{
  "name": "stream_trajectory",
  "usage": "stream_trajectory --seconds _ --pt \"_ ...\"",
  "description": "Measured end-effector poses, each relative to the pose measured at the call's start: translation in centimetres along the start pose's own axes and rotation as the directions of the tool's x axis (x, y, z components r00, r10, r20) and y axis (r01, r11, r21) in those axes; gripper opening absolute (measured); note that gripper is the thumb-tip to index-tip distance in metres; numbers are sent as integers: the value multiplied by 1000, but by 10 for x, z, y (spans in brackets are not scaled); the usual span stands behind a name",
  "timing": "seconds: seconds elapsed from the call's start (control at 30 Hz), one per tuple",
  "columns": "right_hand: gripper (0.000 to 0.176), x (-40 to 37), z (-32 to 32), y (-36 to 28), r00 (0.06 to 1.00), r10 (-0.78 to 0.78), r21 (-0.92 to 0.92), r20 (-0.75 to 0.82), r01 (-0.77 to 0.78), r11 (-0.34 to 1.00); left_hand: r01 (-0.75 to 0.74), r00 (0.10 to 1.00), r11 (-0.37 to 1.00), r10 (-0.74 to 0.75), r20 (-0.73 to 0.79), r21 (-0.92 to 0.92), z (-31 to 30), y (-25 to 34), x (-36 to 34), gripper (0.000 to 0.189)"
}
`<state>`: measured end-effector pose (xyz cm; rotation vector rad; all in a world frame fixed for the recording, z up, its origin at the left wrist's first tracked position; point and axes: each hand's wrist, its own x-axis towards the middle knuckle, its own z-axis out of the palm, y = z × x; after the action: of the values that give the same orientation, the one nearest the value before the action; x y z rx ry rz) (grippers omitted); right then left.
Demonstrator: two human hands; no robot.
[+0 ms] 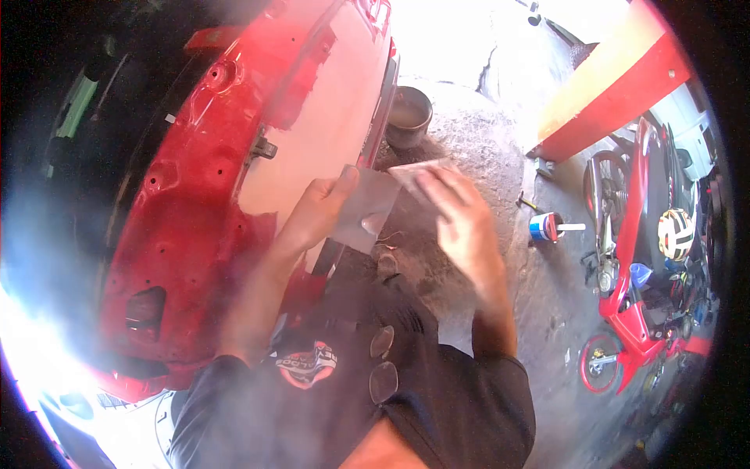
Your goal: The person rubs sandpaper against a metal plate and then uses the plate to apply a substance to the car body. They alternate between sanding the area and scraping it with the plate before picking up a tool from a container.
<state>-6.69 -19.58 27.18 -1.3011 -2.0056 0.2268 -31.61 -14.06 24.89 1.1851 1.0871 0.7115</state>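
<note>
My left hand [320,207] grips a flat grey plate [363,211] by its left edge, thumb on top. A small pale dab sits on the plate's lower right part. My right hand [461,219] is closed on a thin flat pale spreader [422,166], whose left end is close to the plate's upper right corner. Whether the two touch, I cannot tell. Left of my hands lies a red car body panel [195,164] with a broad pale filler-coloured area [301,148] along its right side.
A dark bucket [409,117] stands on the floor beyond my hands. On the right are a red pillar [617,86], a blue-and-white can [544,227], a hammer [530,204] and a red motorcycle [631,289] with a helmet [676,234].
</note>
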Motion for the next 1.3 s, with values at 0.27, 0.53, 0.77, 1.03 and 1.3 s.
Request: stream_trajectory --seconds 0.27,0.53,0.77,1.03,1.3 --pt "52 -23 44 -20 960 -184 -68 213 202 977 -215 909 955 273 -316 206 26 -3 6 54" --pt "41 -48 103 28 881 224 683 417 -466 563 -282 659 958 226 -718 43 -28 69 -35 59" --pt "38 -33 183 70 619 455 715 640 -264 -647 -235 555 972 133 -821 -1 -109 148 -89 47" --pt "28 25 222 68 511 417 655 752 -504 -564 -130 647 990 128 -751 56 -175 191 -100 30" --pt "20 100 249 44 523 517 733 678 -531 -424 -151 988 885 155 -27 -441 -189 195 -75 25"
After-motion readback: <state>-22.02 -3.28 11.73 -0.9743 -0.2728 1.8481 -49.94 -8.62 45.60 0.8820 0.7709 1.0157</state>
